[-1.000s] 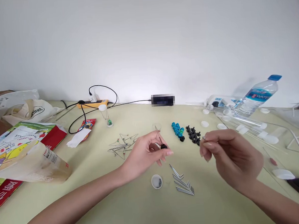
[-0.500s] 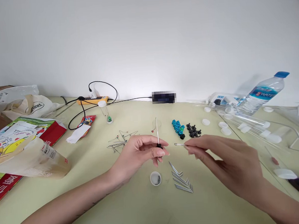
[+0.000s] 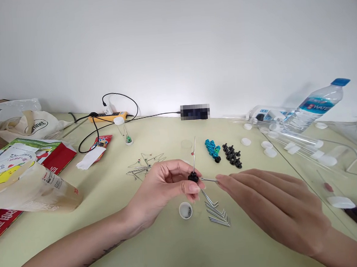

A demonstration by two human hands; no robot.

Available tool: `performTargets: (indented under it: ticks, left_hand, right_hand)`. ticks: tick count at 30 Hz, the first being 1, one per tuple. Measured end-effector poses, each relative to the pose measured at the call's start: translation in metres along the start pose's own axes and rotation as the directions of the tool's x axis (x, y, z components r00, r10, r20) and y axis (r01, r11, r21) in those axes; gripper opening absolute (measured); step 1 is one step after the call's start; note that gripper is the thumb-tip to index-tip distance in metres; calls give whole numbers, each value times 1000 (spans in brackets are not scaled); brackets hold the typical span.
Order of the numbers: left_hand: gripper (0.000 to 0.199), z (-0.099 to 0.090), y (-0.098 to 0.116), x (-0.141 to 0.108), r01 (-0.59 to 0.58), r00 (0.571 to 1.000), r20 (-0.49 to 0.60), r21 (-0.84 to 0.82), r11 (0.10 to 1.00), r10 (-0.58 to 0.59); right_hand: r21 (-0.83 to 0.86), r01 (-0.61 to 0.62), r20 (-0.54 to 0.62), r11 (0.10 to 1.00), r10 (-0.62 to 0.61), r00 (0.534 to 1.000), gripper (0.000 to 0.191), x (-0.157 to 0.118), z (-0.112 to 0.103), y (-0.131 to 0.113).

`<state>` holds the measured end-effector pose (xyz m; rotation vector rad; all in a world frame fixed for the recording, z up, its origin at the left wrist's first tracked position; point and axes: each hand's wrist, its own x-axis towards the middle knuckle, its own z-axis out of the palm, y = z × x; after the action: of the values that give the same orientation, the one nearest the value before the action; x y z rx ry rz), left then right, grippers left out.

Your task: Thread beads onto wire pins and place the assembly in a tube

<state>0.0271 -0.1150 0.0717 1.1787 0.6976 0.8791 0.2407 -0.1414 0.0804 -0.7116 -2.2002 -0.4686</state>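
Observation:
Between its thumb and fingers, my left hand (image 3: 169,182) holds a small black part (image 3: 193,177) with a thin metal rod (image 3: 194,154) standing up from it. My right hand (image 3: 273,204) pinches a thin metal tool (image 3: 210,180), whose tip is at the side of the black part. Below my left hand stands a small white cup (image 3: 185,210) with tiny pieces inside. Several bent metal rods (image 3: 218,215) lie to the cup's right. Blue parts (image 3: 211,148) and black parts (image 3: 232,156) are grouped farther back.
Wire pieces (image 3: 144,165) lie behind my left hand. A tilted drink cup (image 3: 49,189) is at left, a water bottle (image 3: 322,104) and clear tubes (image 3: 299,136) at right. A power strip (image 3: 111,116) and a pixelated dark device (image 3: 195,112) sit by the wall.
My right hand has brought the tool's tip left against the black part. The black part and its rod have tilted and shifted slightly right in my left hand.

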Motion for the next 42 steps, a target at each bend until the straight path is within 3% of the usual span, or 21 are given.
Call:
performTargets:
  ticks: [9, 12, 16, 20, 25, 33, 42]
  left_hand:
    - [23, 2, -2, -4, -10, 999, -36, 24, 1000, 11]
    - [22, 3, -3, -4, -12, 1000, -8, 1, 1000, 12]
    - [22, 3, -1, -3, -23, 999, 45, -75, 997, 26]
    - [23, 1, 2, -1, -25, 999, 25, -72, 997, 26]
    - [24, -1, -2, 1, 3, 1000, 32, -110, 994, 0]
    - [20, -2, -6, 3, 27, 990, 138, -235, 972, 6]
    - [18, 0, -3, 4, 5, 1000, 22, -84, 996, -3]
  right_hand:
    - [7, -28, 21, 1000, 28, 999, 24, -2, -1, 3]
    - [42, 39, 23, 998, -40, 999, 28, -3, -1, 5]
    - [51, -7, 37, 999, 6, 999, 34, -1, -5, 5]
    - [38, 113, 68, 993, -116, 991, 25, 4, -11, 5]
    - [35, -14, 72, 999, 11, 997, 25, 5, -12, -2]
    - [31, 25, 90, 999, -28, 996, 34, 3, -10, -1]
    - [29, 75, 123, 997, -78, 989, 29, 5, -11, 1]
